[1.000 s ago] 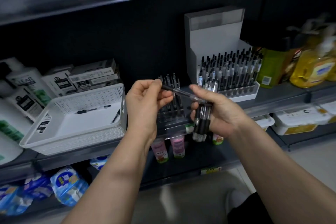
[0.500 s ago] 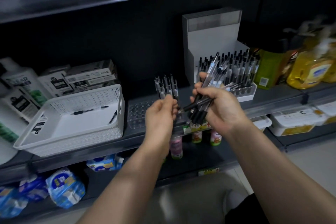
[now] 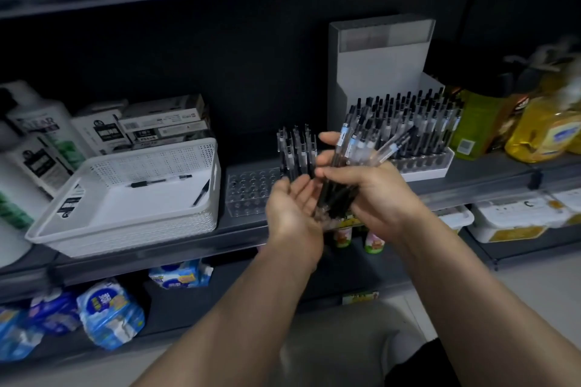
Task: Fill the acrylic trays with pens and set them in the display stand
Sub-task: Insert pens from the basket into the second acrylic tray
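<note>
My right hand (image 3: 374,195) grips a bundle of black pens (image 3: 352,163), tips down and caps fanned up to the right. My left hand (image 3: 290,210) is open, palm up, under the bundle's lower ends and touching them. Behind my hands a clear acrylic tray (image 3: 248,195) lies on the shelf, with several pens (image 3: 297,151) standing at its right end and its left holes bare. To the right, a white display stand (image 3: 383,72) holds a tray packed with upright pens (image 3: 418,126).
A white perforated basket (image 3: 151,163) with two loose pens (image 3: 160,181) sits left of the tray. Boxes and white bottles (image 3: 37,135) stand at far left, yellow soap bottles (image 3: 544,132) at far right. Packaged goods fill the lower shelf (image 3: 107,311).
My left hand put a single pen at the tray, then came back open under the bundle. My right hand turned the bundle from hanging down to pointing up and right.
</note>
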